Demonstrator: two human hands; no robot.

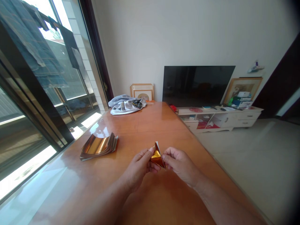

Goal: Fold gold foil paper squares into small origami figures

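Both hands (140, 163) (181, 162) pinch gold foil; (157, 158) cabinet (245, 116) holds something red (209, 125).

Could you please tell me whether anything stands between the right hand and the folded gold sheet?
Nothing visible does: the right hand pinches the right edge of the folded gold sheet, while the left hand holds its left side. The stack of gold sheets lies apart on the table, left of both hands.

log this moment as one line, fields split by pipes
left hand: holding folded gold sheet | right hand: pinching its edge | nearby: curved sheet stack on wooden table
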